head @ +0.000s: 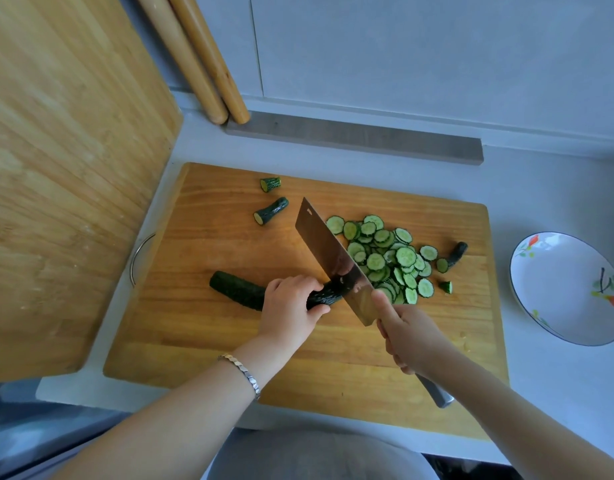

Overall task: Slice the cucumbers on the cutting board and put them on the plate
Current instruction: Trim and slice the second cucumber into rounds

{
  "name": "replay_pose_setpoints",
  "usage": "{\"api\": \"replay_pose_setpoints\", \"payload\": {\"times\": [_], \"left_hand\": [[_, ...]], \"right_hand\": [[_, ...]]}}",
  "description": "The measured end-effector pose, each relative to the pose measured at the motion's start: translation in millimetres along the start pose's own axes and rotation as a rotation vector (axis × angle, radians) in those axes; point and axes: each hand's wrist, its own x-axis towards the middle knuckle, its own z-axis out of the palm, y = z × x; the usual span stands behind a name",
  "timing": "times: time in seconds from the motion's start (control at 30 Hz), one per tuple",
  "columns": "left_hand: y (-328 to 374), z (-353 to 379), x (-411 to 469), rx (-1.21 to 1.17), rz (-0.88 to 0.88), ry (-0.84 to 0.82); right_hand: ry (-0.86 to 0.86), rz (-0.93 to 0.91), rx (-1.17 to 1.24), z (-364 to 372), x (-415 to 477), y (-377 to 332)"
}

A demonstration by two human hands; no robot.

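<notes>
- Step in hand: slicing. The dark green, bumpy-skinned cucumber (236, 289) lies on its side across the near middle of the rectangular wooden cutting board (212, 341), its right end under the blade
- The left hand (291, 306) holds the cucumber down just left of the blade, fingers curled over the top and thumb on the near side
- The right hand (409, 336) is wrapped round the handle of the broad steel cleaver (333, 258), thumb stretched forward onto the heel of the blade
- The cleaver edge meets the cucumber's right end; whether it has cut through cannot be told
- A pile of thin, round, pale green slices (388, 258) lies on the board just right of the blade; three dark stub ends (271, 211) lie apart from it
- The shallow white plate (558, 289) with a blue rim and flower pattern stands on the grey counter (558, 393), right of the board; no slices are on it
- Judgement: most of this cucumber is uncut and the transfer is not begun
- Next move calls for finishing the stroke, then shifting the left fingers leftward, clear of the edge, before each new cut
</notes>
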Motion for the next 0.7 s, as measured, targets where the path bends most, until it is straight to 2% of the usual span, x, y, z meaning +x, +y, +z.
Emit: {"api": "replay_pose_setpoints", "payload": {"times": [0.13, 0.37, 0.7], "left_hand": [[0, 0, -2, 0.003, 0.029, -0.004], [-7, -4, -3, -0.009, 0.078, -0.017], [-6, -5, -1, -0.040, 0.065, -0.034]], "right_hand": [[0.011, -0.017, 0.003, 13, 12, 5], [0.020, 0.019, 0.220, 7, 6, 7], [-0.012, -0.016, 0.075, -6, -12, -2]]}}
